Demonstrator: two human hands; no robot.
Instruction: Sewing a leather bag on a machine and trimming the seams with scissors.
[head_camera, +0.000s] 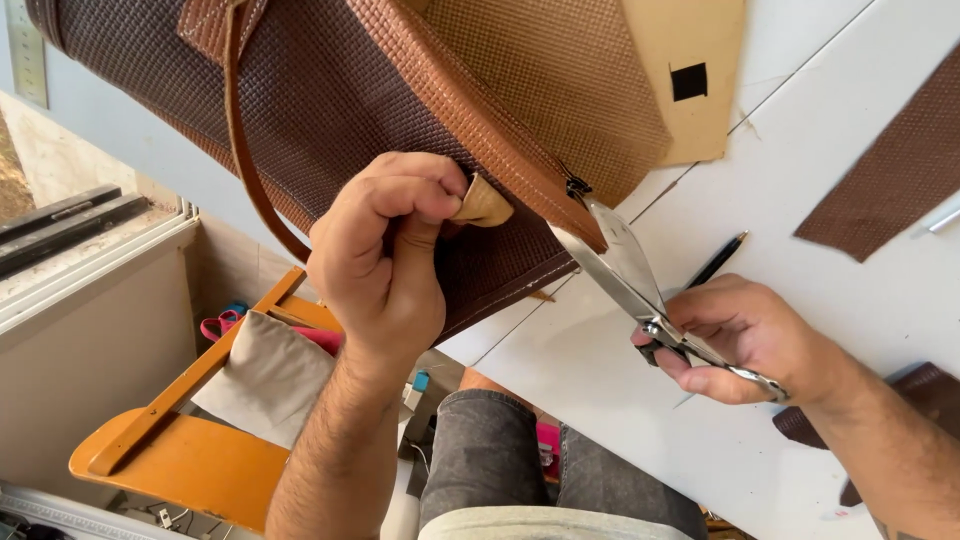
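My left hand pinches the tan tab on the brown woven bag; right hand grips steel scissors, blades at the tan trim, cut barely begun.

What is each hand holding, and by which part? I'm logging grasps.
Left hand pinches a tan tab on the woven bag; right hand holds scissors by their handles.

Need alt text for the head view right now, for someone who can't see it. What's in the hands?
The right hand holds metal scissors, blade tips at the tan edge of a brown woven bag, while the left hand pinches a small tan flap on it. The bag lies on a white table beside a black pen.
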